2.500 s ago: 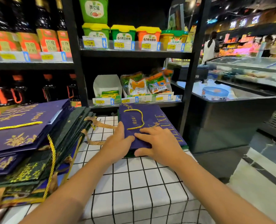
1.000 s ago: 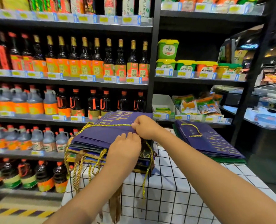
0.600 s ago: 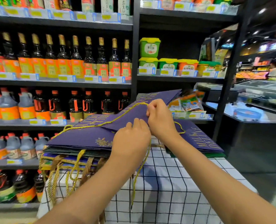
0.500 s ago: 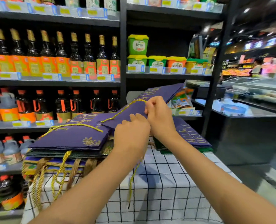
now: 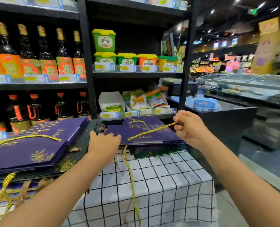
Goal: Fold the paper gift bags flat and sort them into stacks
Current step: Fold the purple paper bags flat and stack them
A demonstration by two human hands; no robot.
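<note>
A flat purple gift bag (image 5: 155, 134) with gold lettering lies on top of the right stack, over dark green bags (image 5: 152, 151). My left hand (image 5: 103, 143) rests on its near left edge with fingers straight. My right hand (image 5: 189, 126) pinches the bag's gold cord handle (image 5: 150, 131) at the right side; another gold cord (image 5: 131, 181) hangs down over the table front. A taller pile of purple and green bags (image 5: 29, 151) with gold and brown cords sits at the left.
The table wears a white cloth with a black grid (image 5: 160, 185). Behind it stand black shelves of sauce bottles (image 5: 37, 63), tubs (image 5: 104, 41) and snack packets (image 5: 145, 99). A chest freezer (image 5: 226, 115) is at the right, beside an aisle floor.
The purple bag I lifted off the left pile now lies flat on the right stack. My left hand moved to its near edge; my right hand shifted right, still holding the gold cord.
</note>
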